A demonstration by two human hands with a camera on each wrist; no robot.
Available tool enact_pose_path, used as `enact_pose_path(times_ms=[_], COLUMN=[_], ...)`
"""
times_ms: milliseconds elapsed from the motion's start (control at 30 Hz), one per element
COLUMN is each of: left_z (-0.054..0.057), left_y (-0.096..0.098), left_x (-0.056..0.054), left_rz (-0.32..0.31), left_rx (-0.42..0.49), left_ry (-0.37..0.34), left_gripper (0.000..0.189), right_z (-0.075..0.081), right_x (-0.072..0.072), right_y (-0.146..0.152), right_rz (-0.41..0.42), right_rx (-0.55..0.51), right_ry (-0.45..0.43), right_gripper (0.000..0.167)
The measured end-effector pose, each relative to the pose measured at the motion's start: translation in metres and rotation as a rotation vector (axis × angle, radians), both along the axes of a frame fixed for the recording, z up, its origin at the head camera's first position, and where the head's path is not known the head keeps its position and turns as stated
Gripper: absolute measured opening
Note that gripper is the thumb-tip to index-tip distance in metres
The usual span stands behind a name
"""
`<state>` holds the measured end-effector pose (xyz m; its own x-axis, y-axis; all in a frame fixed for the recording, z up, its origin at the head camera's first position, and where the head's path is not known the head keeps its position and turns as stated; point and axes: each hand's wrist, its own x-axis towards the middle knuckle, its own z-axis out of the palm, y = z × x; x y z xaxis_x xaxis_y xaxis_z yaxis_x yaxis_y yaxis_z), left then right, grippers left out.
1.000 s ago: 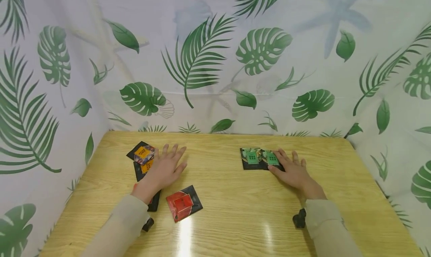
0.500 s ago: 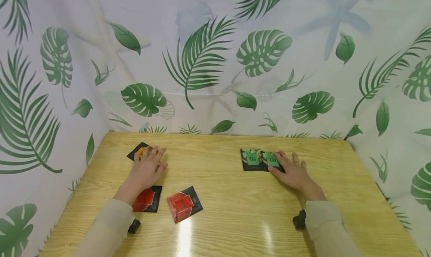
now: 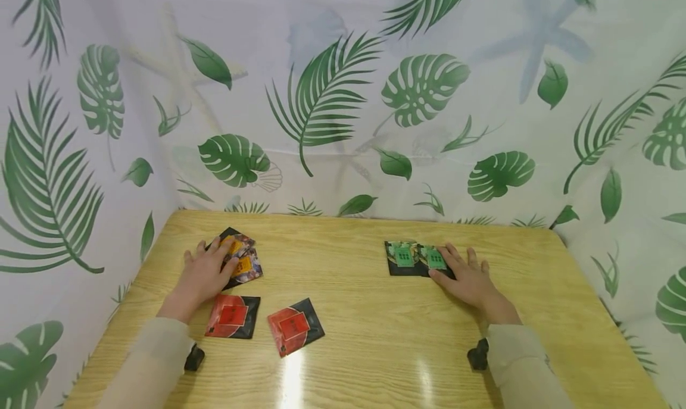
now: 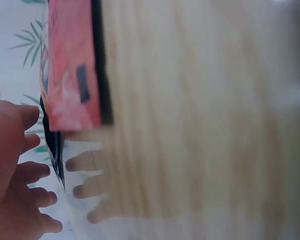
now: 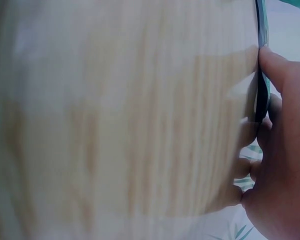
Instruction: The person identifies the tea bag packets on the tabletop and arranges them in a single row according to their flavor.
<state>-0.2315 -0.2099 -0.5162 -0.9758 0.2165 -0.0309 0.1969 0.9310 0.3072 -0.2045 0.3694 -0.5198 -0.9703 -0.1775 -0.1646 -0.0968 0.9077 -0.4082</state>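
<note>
- Shifted toward the desk's (image 3: 370, 337) left edge since the earlier frame: the left hand (image 3: 200, 272), fingers loosely spread over the orange packets (image 3: 245, 267), gripping nothing.
- Right hand (image 3: 471, 281) rests relaxed on the nearer of two green packets (image 3: 403, 257), gripping nothing.
- Orange pair overlaps near the back left corner; light, flat fingertip pressure should slide them without creasing.
- Green pair lies near the back edge, right of middle.
- Two red packets (image 3: 233, 317) lie apart, farther from the back edge.
</note>
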Motion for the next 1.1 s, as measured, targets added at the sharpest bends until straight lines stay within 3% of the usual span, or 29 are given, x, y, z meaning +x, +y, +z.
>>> enact_pose_path(times_ms=[233, 567, 800, 1100], left_z=[0.000, 0.007, 0.008, 0.014], left_y=[-0.005, 0.002, 0.009, 0.023], left_x=[-0.006, -0.006, -0.012, -0.019], left_rz=[0.011, 0.033, 0.102, 0.203], left_rx=[0.000, -0.047, -0.079, -0.116], left_ry=[-0.029, -0.018, -0.019, 0.081], left_gripper=[0.062, 0.064, 0.068, 0.074], right_z=[-0.002, 0.000, -0.002, -0.002], right_x=[0.000, 0.001, 0.001, 0.001], right_y=[0.002, 0.002, 0.002, 0.003], right_rz=[-0.001, 0.003, -0.001, 0.002], right_rx=[-0.007, -0.016, -0.016, -0.016], right_ry=[-0.001, 0.004, 0.001, 0.009], right_gripper=[0.083, 0.083, 0.083, 0.083])
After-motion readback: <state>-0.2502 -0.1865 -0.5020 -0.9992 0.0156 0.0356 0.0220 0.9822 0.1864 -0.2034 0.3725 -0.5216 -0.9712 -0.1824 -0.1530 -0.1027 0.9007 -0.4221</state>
